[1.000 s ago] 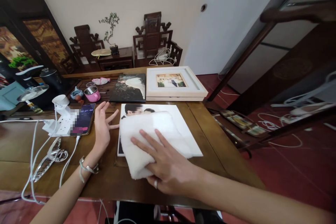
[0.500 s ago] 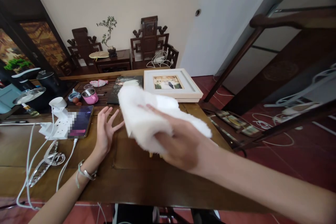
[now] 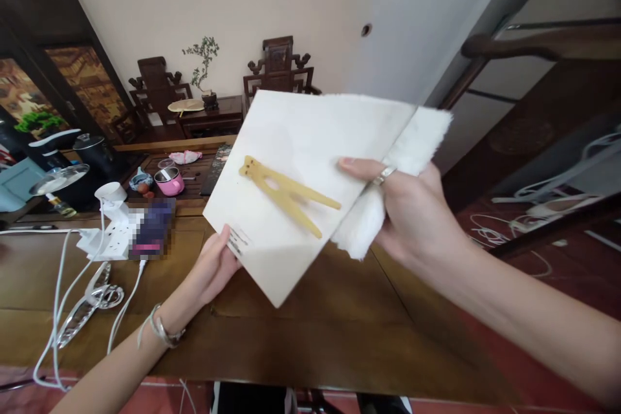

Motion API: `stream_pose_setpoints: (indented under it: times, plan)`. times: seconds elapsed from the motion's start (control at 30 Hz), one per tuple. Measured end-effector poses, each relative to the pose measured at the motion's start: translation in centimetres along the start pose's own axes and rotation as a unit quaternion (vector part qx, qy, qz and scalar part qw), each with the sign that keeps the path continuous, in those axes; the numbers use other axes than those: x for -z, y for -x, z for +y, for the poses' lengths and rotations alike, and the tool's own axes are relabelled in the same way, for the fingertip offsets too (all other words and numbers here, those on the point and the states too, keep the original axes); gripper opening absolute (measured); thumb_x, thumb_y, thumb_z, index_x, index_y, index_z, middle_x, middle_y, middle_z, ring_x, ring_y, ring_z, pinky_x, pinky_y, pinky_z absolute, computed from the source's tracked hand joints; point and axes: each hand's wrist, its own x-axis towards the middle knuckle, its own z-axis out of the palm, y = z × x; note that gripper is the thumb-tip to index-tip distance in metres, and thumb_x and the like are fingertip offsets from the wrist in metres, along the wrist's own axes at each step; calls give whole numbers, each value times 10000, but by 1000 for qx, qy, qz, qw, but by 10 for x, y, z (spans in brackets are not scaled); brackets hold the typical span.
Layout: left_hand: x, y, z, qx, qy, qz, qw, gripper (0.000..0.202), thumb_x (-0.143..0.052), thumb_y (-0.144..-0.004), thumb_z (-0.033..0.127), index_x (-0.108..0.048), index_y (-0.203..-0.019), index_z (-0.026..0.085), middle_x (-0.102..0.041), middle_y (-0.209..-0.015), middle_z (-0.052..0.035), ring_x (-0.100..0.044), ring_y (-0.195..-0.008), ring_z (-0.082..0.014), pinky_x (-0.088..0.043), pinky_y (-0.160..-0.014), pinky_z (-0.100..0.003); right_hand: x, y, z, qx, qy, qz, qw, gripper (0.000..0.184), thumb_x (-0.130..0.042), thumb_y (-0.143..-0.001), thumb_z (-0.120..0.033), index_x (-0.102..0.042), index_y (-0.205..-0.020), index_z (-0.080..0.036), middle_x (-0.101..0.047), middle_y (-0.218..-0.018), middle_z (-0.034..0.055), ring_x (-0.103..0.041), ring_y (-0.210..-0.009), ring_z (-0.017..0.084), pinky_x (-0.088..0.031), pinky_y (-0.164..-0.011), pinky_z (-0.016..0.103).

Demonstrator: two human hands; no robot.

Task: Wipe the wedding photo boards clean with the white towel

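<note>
A white photo panel (image 3: 295, 142) is lifted off the wooden table (image 3: 301, 323) and turned over, its plain back toward me. A yellow wooden stand piece (image 3: 284, 193) is fixed on that back. My left hand (image 3: 213, 266) grips the panel's lower left corner near a small label. My right hand (image 3: 412, 213) holds the right edge, fingers closed over both the panel and a white fluffy cloth (image 3: 388, 187) bunched behind it.
A phone (image 3: 151, 231) and white power strip (image 3: 99, 239) with cables lie at the table's left. Behind them stand a pink cup (image 3: 169, 181), kettle (image 3: 94, 152) and tea tray. Carved chairs (image 3: 277, 71) line the far wall. A dark railing (image 3: 509, 45) rises at right.
My right hand went from pressing the cloth on the flat panel to raising both. The panel now stands flipped in the air, and my left hand has moved from the table onto its corner.
</note>
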Motion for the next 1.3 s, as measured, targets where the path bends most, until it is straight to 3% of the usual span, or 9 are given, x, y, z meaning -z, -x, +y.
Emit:
stream_pose_setpoints:
  times: [0.1,0.23,0.4,0.47,0.53,0.7,0.83,1.0,1.3]
  plan:
    - [2,-5,9,-24,27,113,993,304,-517,-938,283,-569,-1203,144,-676,-1186,-94,-644,-1089,-230,-496,-978,-351,21,-1,14,-11,96,-129,987,225,-482,-885,-253,-646,-1035,-217,-728,-916,71,-686,-916,270,-585,-816,436]
    - [8,-9,16,66,28,191,979,363,-444,-954,339,-581,-1196,105,-737,-1021,-112,-703,-958,-265,-563,-871,-378,52,-10,23,23,169,-210,963,439,-226,-994,-261,-659,-959,-198,-742,-822,74,-705,-865,246,-570,-853,414]
    - [19,-16,13,102,-8,189,977,415,-508,-905,376,-579,-1202,95,-752,-939,-127,-728,-847,-303,-590,-775,-426,78,-22,13,16,174,15,985,79,-638,-808,-246,-658,-881,-220,-728,-958,69,-694,-895,287,-609,-706,412]
    - [21,-17,11,88,-9,203,975,386,-521,-903,348,-577,-1198,106,-754,-936,-116,-735,-809,-282,-593,-761,-404,86,-22,4,51,238,134,960,202,-749,-698,-266,-652,-874,-244,-698,-1053,46,-651,-1005,311,-590,-739,445]
    - [21,-18,10,69,-14,219,973,350,-530,-906,303,-568,-1202,121,-756,-929,-98,-740,-762,-254,-594,-745,-376,94,-19,-4,121,360,155,912,200,-757,-687,-333,-636,-837,-279,-686,-1011,10,-628,-1030,316,-560,-786,476]
    - [17,-17,12,94,-62,179,977,360,-548,-901,315,-570,-1207,128,-758,-853,-97,-731,-623,-246,-595,-644,-373,103,-3,4,336,507,-150,779,266,-584,-776,-242,-439,-554,-271,-612,-589,-14,-652,-597,227,-550,-484,362]
    - [17,-17,15,114,-92,169,975,348,-539,-902,314,-590,-1184,118,-754,-780,-95,-713,-546,-243,-582,-553,-356,94,11,28,394,491,-327,705,271,-488,-760,-18,-522,-598,-232,-605,-1275,95,-573,-1157,312,-579,-820,478]
    - [19,-17,14,88,-125,155,976,305,-598,-865,288,-618,-1131,140,-757,-798,-76,-714,-575,-226,-555,-500,-296,89,23,59,354,518,-399,669,308,-465,-805,37,-603,-657,-195,-420,-1451,94,-294,-1371,295,-350,-1071,596]
    - [20,-17,10,84,-211,124,966,326,-768,-719,304,-648,-977,145,-750,-873,-89,-711,-697,-214,-553,-609,-281,93,24,98,330,555,-418,639,358,-446,-704,104,-671,-735,-172,-462,-1410,140,-276,-1364,296,-370,-1046,574]
